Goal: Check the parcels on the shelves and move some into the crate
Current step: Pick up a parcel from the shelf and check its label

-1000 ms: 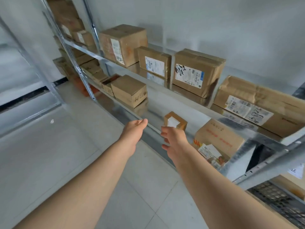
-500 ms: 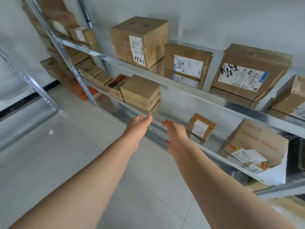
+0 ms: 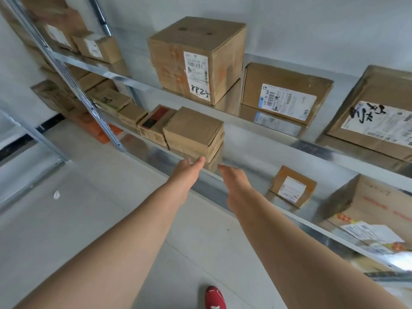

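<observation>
Cannot read the fine print on the label (image 3: 197,74) of the tall box (image 3: 178,63). Cut off by the right edge: the scribbled parcel (image 3: 376,90) and, lower, the orange-printed box (image 3: 379,204). Blurred at far left: the stacked parcels (image 3: 66,41). Cannot see most fingers of the right hand (image 3: 234,178). Cut by the bottom edge: the red shoe (image 3: 215,297).

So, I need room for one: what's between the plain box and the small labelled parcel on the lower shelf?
Bare shelf only between plain box and small labelled parcel, head view.

The plain brown parcel (image 3: 193,132) sits closed and upright just beyond the left hand (image 3: 186,175). The small labelled parcel (image 3: 293,186) lies right of the right hand (image 3: 234,181).
</observation>
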A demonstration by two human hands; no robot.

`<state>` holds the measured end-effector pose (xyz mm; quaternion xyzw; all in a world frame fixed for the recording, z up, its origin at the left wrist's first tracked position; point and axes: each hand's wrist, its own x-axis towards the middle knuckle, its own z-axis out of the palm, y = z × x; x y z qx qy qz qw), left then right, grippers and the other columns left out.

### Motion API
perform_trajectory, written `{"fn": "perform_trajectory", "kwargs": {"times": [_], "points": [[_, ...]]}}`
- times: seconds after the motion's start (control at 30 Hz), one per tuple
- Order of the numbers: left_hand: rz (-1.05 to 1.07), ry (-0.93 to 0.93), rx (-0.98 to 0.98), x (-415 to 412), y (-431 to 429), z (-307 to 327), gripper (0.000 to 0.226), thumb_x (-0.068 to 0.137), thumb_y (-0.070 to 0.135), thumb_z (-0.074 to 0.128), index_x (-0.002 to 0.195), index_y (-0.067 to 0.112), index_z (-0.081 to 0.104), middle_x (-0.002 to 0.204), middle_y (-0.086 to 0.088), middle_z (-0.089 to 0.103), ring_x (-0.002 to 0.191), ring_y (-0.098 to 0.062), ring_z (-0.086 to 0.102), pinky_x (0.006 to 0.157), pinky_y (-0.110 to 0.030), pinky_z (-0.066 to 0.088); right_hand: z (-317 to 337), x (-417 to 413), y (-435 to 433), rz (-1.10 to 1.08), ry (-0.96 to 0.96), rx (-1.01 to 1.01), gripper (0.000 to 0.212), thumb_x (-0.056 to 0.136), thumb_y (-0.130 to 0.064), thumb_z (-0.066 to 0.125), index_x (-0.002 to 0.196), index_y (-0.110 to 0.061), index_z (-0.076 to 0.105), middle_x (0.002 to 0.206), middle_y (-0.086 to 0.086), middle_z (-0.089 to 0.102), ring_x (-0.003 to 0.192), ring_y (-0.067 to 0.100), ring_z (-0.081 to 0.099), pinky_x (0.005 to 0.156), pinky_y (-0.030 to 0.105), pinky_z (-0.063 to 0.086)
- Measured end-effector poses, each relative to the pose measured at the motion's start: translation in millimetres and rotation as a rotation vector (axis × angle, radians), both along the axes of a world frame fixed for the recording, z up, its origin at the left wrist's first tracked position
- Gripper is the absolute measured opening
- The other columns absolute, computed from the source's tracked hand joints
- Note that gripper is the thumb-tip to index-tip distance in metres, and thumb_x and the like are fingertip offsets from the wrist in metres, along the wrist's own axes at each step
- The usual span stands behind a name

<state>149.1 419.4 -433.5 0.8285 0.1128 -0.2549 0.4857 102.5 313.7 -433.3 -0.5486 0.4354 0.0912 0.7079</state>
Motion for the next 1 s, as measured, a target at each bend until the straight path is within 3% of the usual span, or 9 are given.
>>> {"fn": "perform_trajectory", "kwargs": {"times": [0.27, 0.33, 0.43, 0.67, 0.83, 1.0], "points": [[-0.013, 0.054, 0.039, 73, 13, -5, 0.068, 0.102, 0.055, 0.046, 0.158, 0.020, 0.030, 0.164, -0.002, 0.029, 0.149, -0.029, 0.031, 0.115, -0.046, 0.031, -9, 82, 18, 0.007, 0.029, -0.021, 0.044, 0.103, -0.024, 0.055, 0.144, -0.009, 0.048, 0.116, 0.002, 0.046, 0.106, 0.018, 0.041, 0.091, 0.032, 0.031], [-0.023, 0.061, 0.059, 88, 18, -9, 0.068, 0.102, 0.055, 0.045, 0.157, 0.019, 0.031, 0.164, -0.003, 0.029, 0.148, -0.030, 0.032, 0.114, -0.047, 0.032, -13, 98, 25, -0.012, 0.012, -0.017, 0.045, 0.103, -0.023, 0.056, 0.145, -0.011, 0.049, 0.126, 0.001, 0.053, 0.111, 0.020, 0.045, 0.091, 0.031, 0.031], [-0.035, 0.073, 0.069, 110, 28, -16, 0.070, 0.101, 0.057, 0.045, 0.159, 0.022, 0.025, 0.165, -0.004, 0.025, 0.149, -0.032, 0.030, 0.115, -0.050, 0.032, -21, 118, 35, -0.010, -0.044, 0.004, 0.044, 0.103, -0.018, 0.056, 0.146, -0.022, 0.055, 0.149, 0.004, 0.052, 0.134, 0.022, 0.048, 0.094, 0.030, 0.030], [-0.150, 0.093, 0.116, 181, 58, -36, 0.077, 0.099, 0.061, 0.047, 0.160, 0.025, 0.019, 0.168, -0.008, 0.018, 0.151, -0.034, 0.025, 0.118, -0.053, 0.029, -34, 173, 72, -0.129, -0.097, 0.036, 0.046, 0.101, -0.011, 0.060, 0.146, -0.021, 0.056, 0.151, 0.007, 0.051, 0.142, 0.022, 0.043, 0.096, 0.024, 0.026], [-0.265, 0.096, 0.110, 231, 87, -41, 0.077, 0.100, 0.057, 0.049, 0.161, 0.022, 0.019, 0.168, -0.006, 0.021, 0.150, -0.033, 0.027, 0.117, -0.050, 0.029, -39, 213, 109, -0.254, -0.080, 0.021, 0.048, 0.101, -0.013, 0.061, 0.147, -0.021, 0.054, 0.155, 0.009, 0.048, 0.144, 0.025, 0.041, 0.097, 0.027, 0.029], [-0.368, 0.093, 0.116, 267, 115, -51, 0.081, 0.098, 0.060, 0.050, 0.162, 0.021, 0.018, 0.169, -0.006, 0.017, 0.152, -0.033, 0.025, 0.119, -0.051, 0.026, -44, 238, 135, -0.343, -0.056, -0.011, 0.050, 0.101, -0.015, 0.060, 0.150, -0.022, 0.051, 0.157, 0.006, 0.045, 0.145, 0.026, 0.040, 0.113, 0.037, 0.033]]}}
